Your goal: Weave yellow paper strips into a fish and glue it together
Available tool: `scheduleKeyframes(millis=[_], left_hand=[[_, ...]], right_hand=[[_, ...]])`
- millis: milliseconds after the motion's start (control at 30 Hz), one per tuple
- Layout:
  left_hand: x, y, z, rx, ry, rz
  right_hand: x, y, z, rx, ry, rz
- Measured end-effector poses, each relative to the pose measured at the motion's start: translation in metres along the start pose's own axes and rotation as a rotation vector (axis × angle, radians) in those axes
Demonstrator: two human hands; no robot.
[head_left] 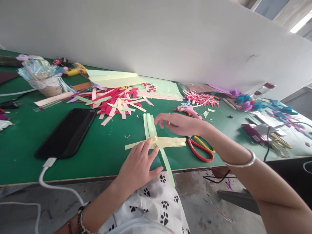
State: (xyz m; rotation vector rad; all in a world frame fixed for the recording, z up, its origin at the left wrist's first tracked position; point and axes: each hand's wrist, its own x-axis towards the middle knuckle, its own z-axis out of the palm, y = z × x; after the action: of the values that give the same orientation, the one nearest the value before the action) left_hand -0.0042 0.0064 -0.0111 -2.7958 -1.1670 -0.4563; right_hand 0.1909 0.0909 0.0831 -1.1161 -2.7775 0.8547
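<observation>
My left hand (137, 162) lies with fingers stretched on a cross of woven paper strips near the table's front edge. Its fingertips press the crossing. Pale green strips (149, 125) run away from me, and one loose green strip (167, 167) hangs over the edge. Pale yellow strips (173, 142) lie crosswise. Just right of the green strips' far end, my right hand (176, 124) hovers with fingers loosely bent and apart; I see nothing in it. Below that wrist, scissors (201, 152) with red and yellow handles lie partly beside the yellow strips.
A black phone (67, 133) with a white cable lies left. Behind are a pile of cut paper strips (119, 100), pale green sheets (161, 87) and a pink glue gun (188, 110). A purple glue gun (255, 133) is right; a decorated basket (46, 83) stands far left.
</observation>
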Motion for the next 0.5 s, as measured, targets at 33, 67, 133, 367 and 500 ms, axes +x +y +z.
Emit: scheduleKeyframes(millis=[33, 67, 133, 367, 500], left_hand=[[0.000, 0.000, 0.000, 0.002, 0.001, 0.000], [0.000, 0.000, 0.000, 0.006, 0.002, -0.002], [0.000, 0.000, 0.001, 0.010, -0.002, -0.008], [0.001, 0.000, 0.004, -0.003, -0.002, -0.025], [0.000, -0.001, 0.004, -0.005, -0.007, -0.022]], right_hand=[[-0.006, 0.005, 0.008, -0.090, 0.040, -0.016], [-0.010, 0.008, 0.017, -0.153, 0.053, -0.031], [-0.016, 0.012, 0.037, -0.211, 0.072, -0.021], [-0.013, 0.010, 0.070, -0.146, 0.310, -0.054], [-0.010, 0.011, 0.070, -0.078, 0.409, -0.002]])
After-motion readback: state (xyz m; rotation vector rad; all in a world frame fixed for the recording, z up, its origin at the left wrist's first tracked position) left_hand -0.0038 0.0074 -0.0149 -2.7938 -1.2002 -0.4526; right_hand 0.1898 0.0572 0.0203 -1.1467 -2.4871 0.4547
